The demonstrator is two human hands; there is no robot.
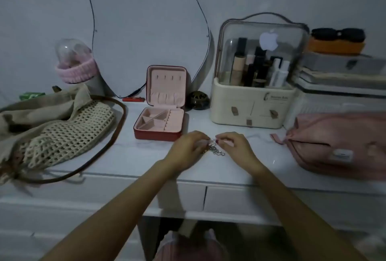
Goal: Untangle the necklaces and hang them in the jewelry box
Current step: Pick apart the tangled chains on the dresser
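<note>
A small red jewelry box point(160, 133) with a pink lining stands open on the white dresser top; its raised lid point(167, 85) shows a row of hooks with nothing on them. Just right of and in front of the box, my left hand point(188, 150) and my right hand point(231, 145) meet over a tangle of silver chain necklaces point(216, 151). Both hands pinch the chains with their fingertips, and a loop of links hangs below onto the surface. How many necklaces there are is too small to tell.
A crochet net bag with a brown strap point(62, 133) lies at the left. A clear-lidded cosmetics organiser point(254, 85) stands at the back right, a pink pouch point(338, 145) at the right. A mirror point(146, 31) leans on the wall behind the box.
</note>
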